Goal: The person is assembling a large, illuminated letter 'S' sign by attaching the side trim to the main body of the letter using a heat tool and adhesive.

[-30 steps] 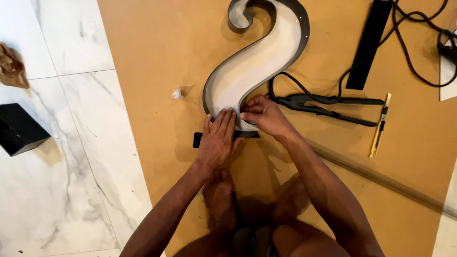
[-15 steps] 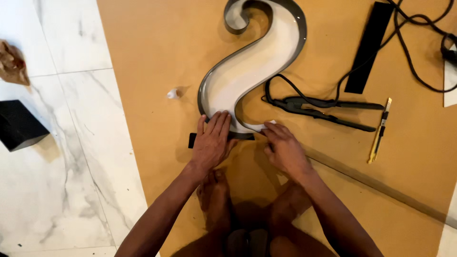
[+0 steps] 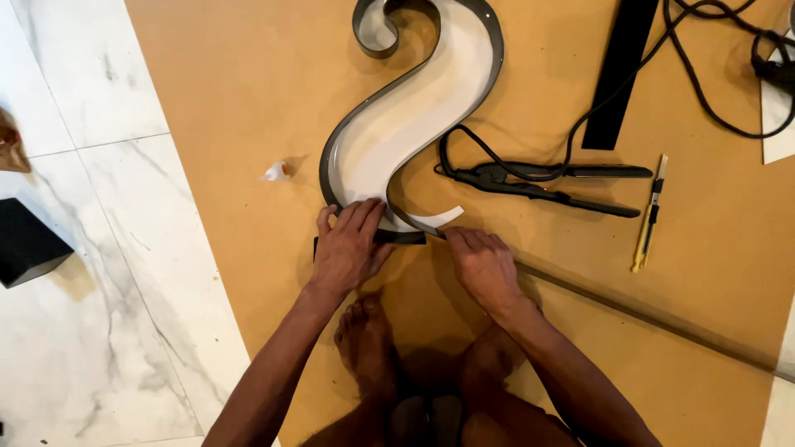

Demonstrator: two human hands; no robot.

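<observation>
A large curved sign letter with a white face and a dark metal rim lies on a brown board. My left hand rests flat on the letter's lower end, fingers pressing its dark rim and a short black strip under it. My right hand lies palm down on the board just right of that end, fingertips near the white tip, holding nothing. My bare feet are on the board below the hands.
A black flat-iron tool with a cord lies right of the letter. A yellow utility knife sits further right. A long black strip lies at the top right. A small white scrap is left of the letter. A black box sits on the marble floor.
My right hand has slid off the letter's lower end, down and to the right onto the board. My left hand stays pressed on the rim.
</observation>
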